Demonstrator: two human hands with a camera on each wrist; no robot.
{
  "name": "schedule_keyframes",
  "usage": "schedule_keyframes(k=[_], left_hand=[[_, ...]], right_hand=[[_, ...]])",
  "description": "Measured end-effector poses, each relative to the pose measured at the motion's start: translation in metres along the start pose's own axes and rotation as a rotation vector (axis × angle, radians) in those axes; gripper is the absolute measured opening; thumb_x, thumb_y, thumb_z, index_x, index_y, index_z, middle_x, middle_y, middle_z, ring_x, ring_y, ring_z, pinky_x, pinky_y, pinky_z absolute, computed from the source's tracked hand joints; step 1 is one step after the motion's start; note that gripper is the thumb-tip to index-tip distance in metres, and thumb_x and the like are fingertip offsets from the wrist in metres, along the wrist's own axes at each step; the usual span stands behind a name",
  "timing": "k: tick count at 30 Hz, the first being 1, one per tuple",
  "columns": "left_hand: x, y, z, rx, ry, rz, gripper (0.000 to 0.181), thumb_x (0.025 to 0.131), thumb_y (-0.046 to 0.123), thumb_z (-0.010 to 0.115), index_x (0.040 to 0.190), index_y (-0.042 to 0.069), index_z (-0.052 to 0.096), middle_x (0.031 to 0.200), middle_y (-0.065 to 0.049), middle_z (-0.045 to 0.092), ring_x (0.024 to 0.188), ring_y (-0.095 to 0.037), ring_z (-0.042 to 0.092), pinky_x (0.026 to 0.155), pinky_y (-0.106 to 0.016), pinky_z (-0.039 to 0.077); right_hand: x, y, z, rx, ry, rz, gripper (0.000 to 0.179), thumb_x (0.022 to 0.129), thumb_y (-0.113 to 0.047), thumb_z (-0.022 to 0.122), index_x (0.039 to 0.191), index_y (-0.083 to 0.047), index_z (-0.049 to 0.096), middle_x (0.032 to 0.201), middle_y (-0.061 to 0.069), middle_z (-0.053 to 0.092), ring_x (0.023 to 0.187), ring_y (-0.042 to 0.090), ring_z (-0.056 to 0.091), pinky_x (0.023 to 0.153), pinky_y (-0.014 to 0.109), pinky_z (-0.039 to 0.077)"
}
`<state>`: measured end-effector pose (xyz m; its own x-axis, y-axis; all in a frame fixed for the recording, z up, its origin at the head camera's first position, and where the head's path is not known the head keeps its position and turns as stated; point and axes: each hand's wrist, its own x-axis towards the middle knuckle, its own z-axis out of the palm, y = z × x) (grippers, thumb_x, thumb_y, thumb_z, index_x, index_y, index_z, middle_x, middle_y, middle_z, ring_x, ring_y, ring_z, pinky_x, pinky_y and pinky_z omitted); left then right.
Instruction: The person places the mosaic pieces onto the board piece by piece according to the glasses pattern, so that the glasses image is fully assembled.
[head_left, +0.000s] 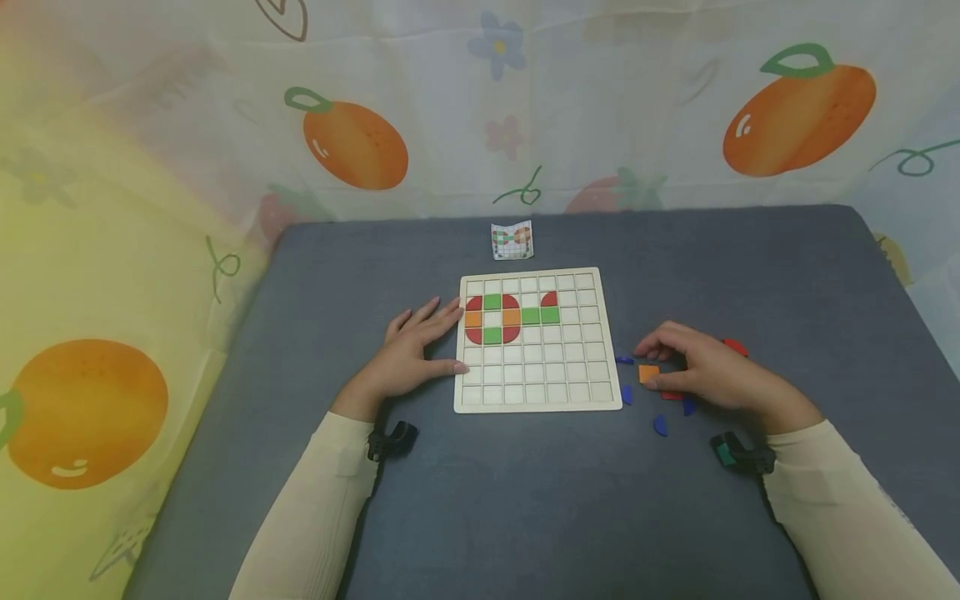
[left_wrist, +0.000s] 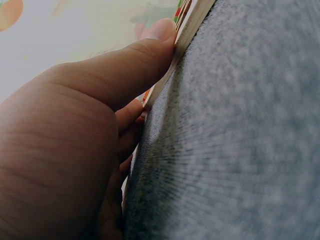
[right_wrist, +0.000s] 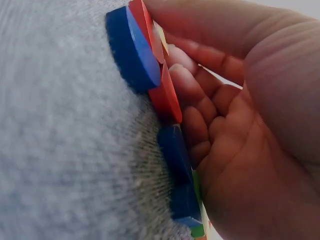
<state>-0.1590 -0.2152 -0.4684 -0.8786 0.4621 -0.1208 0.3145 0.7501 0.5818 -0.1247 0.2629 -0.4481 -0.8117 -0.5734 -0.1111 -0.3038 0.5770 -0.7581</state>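
A pale wooden grid board [head_left: 534, 367] lies on the table, with red, green and orange pieces making a rounded ring in its upper left cells. Two green squares [head_left: 540, 316] run right from the ring, with a red quarter-round piece [head_left: 551, 298] above. My left hand [head_left: 408, 354] rests against the board's left edge, fingers spread, thumb tip on the rim. Over the loose pieces at the right is my right hand [head_left: 705, 367], its fingers bent and its thumb touching an orange square [head_left: 648, 373]. Red pieces [right_wrist: 166, 97] lie partly hidden beneath this hand.
Several blue curved pieces [head_left: 660, 426] are scattered around the right hand, some close to the board's right edge. Another red piece [head_left: 737, 347] shows behind that hand. A small printed pattern card [head_left: 512, 241] lies beyond the board. A patterned cloth [head_left: 450, 108] hangs behind the grey table [head_left: 525, 500].
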Motion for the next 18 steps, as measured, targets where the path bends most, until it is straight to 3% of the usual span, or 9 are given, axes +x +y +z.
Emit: schedule_keyframes(k=[5, 11, 15, 18], left_hand=[[0.0001, -0.0007, -0.0002, 0.001, -0.001, 0.001, 0.100, 0.095, 0.056, 0.083, 0.174, 0.023, 0.031, 0.177, 0.014, 0.022, 0.165, -0.017, 0.004, 0.127, -0.055, -0.005], [0.0004, -0.0002, 0.0001, -0.001, 0.000, 0.000, 0.101, 0.094, 0.057, 0.083, 0.174, 0.023, 0.031, 0.177, 0.015, 0.023, 0.165, -0.017, 0.004, 0.127, -0.055, -0.005], [0.0002, 0.0003, 0.0000, -0.002, 0.004, 0.005, 0.101, 0.094, 0.057, 0.083, 0.174, 0.023, 0.032, 0.177, 0.014, 0.023, 0.166, -0.018, 0.004, 0.127, -0.056, -0.004], [0.0001, 0.0000, 0.0003, 0.001, 0.003, 0.003, 0.100, 0.095, 0.057, 0.083, 0.174, 0.023, 0.032, 0.177, 0.014, 0.023, 0.165, -0.017, 0.004, 0.127, -0.056, -0.004]], right_hand=[[0.0007, -0.0002, 0.0010, -0.005, 0.022, -0.027, 0.020, 0.098, -0.018, 0.086, 0.117, -0.017, 0.077, 0.116, -0.005, 0.061, 0.101, 0.017, 0.059, 0.088, 0.034, 0.050], [0.0004, -0.0021, 0.0016, 0.047, 0.049, 0.031, 0.016, 0.101, -0.017, 0.083, 0.113, -0.015, 0.072, 0.106, -0.003, 0.064, 0.093, 0.017, 0.060, 0.080, 0.033, 0.051], [0.0006, -0.0016, 0.0023, 0.080, 0.123, 0.071, 0.010, 0.104, -0.018, 0.080, 0.112, -0.015, 0.074, 0.095, -0.001, 0.068, 0.081, 0.020, 0.062, 0.069, 0.033, 0.051], [0.0009, 0.0004, 0.0029, 0.066, 0.198, 0.092, 0.008, 0.104, -0.016, 0.079, 0.112, -0.016, 0.077, 0.098, -0.001, 0.072, 0.083, 0.020, 0.066, 0.070, 0.033, 0.053]])
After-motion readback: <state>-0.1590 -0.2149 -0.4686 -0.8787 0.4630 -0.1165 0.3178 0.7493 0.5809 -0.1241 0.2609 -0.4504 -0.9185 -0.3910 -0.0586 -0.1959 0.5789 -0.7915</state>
